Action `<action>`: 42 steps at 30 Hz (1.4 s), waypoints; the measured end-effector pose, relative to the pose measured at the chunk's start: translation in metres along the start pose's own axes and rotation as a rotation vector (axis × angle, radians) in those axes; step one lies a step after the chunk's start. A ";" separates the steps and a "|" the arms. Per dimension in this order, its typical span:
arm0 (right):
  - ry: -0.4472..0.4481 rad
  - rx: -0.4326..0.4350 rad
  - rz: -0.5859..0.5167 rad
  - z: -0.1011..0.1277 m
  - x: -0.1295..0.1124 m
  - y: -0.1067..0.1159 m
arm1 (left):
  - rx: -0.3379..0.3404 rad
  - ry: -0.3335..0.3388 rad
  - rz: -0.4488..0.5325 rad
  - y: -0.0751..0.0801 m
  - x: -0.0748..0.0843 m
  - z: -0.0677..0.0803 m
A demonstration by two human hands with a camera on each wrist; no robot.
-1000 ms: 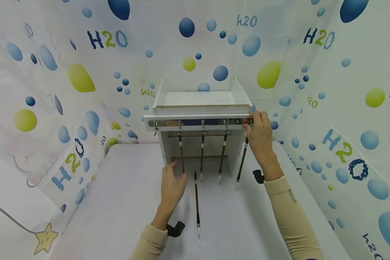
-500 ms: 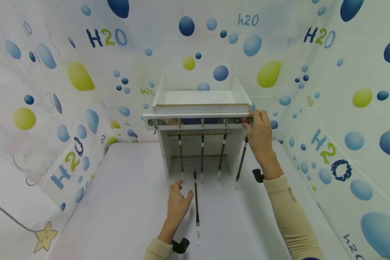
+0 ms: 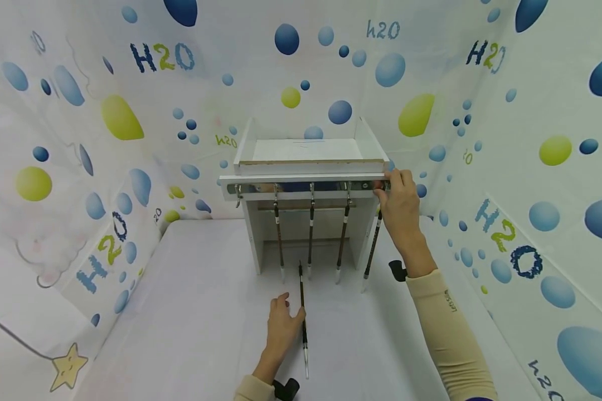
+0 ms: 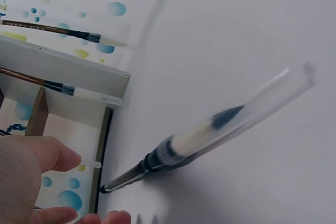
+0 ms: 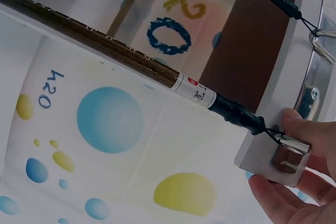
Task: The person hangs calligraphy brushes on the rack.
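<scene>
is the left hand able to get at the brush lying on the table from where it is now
Probably yes: the left hand lies right beside the loose brush on the table, fingers seemingly touching its handle. Nothing lies between them, and the hanging brushes are farther back.

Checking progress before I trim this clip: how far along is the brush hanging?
Done: three dark-handled calligraphy brushes hang from the metal hook rail on the white wooden stand. In hand: the right hand pinches the rightmost hook, where a fourth brush hangs. Left: a capped brush lies on the white table, the left hand touching it; the far-left hook is empty.
</scene>
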State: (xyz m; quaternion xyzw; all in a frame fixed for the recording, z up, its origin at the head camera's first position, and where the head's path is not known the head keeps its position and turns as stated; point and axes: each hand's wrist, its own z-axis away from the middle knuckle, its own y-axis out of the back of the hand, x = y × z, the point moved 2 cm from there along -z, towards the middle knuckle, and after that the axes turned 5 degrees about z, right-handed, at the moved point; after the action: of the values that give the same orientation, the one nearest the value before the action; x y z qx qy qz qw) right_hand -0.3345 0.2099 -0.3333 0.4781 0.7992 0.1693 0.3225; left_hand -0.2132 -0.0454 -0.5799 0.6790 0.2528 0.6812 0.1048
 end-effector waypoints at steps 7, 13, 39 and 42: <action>-0.001 -0.004 -0.010 0.000 -0.001 0.000 | -0.015 0.016 -0.010 -0.013 -0.005 0.003; -0.005 -0.004 -0.005 0.001 -0.001 0.000 | -0.026 -0.011 -0.031 -0.018 -0.005 0.001; -0.017 -0.004 0.004 0.000 -0.001 -0.001 | -0.102 -0.055 -0.139 -0.022 0.003 -0.012; -0.020 -0.004 0.001 0.000 -0.001 -0.001 | -0.095 -0.047 -0.138 -0.022 0.001 -0.013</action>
State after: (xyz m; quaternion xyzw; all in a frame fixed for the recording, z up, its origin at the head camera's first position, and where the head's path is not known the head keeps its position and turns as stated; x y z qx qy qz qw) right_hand -0.3347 0.2087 -0.3338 0.4797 0.7954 0.1663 0.3311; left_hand -0.2304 -0.0285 -0.5888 0.6701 0.2641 0.6673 0.1895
